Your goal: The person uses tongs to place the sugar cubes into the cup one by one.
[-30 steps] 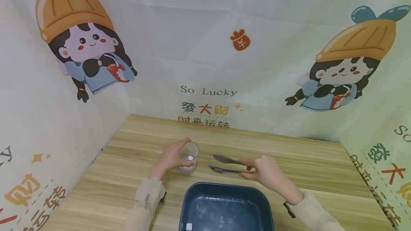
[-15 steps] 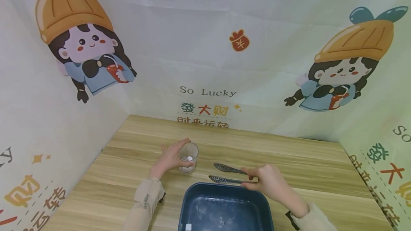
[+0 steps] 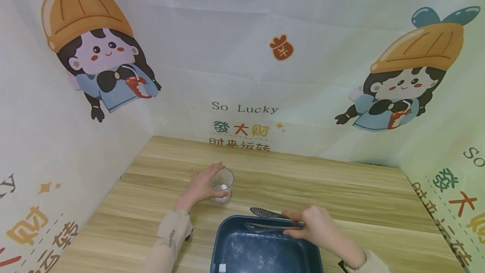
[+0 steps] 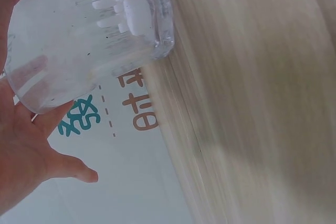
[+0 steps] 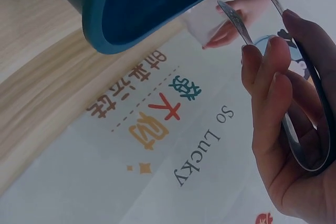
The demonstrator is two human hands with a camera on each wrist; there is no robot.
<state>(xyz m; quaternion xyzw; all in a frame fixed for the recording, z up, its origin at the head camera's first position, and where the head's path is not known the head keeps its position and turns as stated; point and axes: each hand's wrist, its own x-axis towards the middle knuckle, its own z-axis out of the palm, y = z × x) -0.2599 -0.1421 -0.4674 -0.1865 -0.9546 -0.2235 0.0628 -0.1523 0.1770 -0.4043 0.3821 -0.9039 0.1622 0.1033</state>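
Note:
A clear glass [image 3: 222,185] stands on the table with something white inside, seen also as white pieces [image 4: 136,14] near its base in the left wrist view. My left hand [image 3: 199,185] is round the glass's left side, fingers behind and thumb in front. In my right hand [image 3: 317,226] are metal tongs [image 3: 265,212], gripped between thumb and fingers, their two perforated tips apart with nothing between them. One arm of the tongs is over the far rim of the blue tray [image 3: 265,250]. A white cube [image 3: 222,268] lies in the tray's near left part.
The wooden table [image 3: 363,205] meets a printed cloth backdrop [image 3: 242,75] at the back and on both sides. The blue tray's far rim lies close in front of the glass and beneath the tongs.
My right hand has moved toward the near side with the tongs, from beside the glass to over the tray's far rim. My left hand and the glass have stayed in place.

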